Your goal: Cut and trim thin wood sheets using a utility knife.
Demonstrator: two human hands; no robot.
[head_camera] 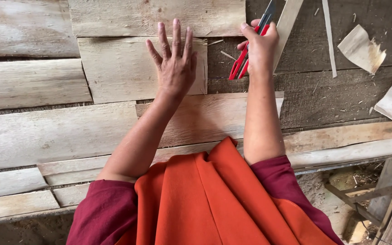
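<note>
a red utility knife (246, 54) is held in the right hand (260, 47) in the upper middle of the frame, a little right of centre. the right forearm runs straight up from the maroon sleeve (280, 179) at the lower right, and the hand is closed into a loose fist, its fingers (249, 31) clamped around the knife's handle. the knife is long and slim, red with a dark grey strip along it; its lower end sticks out below the fist toward the lower left, and its upper end rises past the fingers toward the top edge of the frame, beside a pale wooden strip (287, 25) that leans there. whether the blade is out cannot be told.

just to the left, the left hand (175, 68) is laid flat, palm down, on a pale veneer sheet (114, 68), with the fingers apart and stretched toward the top of the frame. nothing is gripped by it. the wrist is bent slightly and the forearm slants down to the lower left. the two hands are near each other but apart.

more thin, rough wood sheets (46, 131) are overlapped across the left and centre of the bench (341, 100), whose dark grey planks are bare at the upper right. curled veneer offcuts (361, 47) are scattered at the right edge, with a narrow sliver beside them. an orange cloth (209, 199) is seen at the bottom centre, between the sleeves.
</note>
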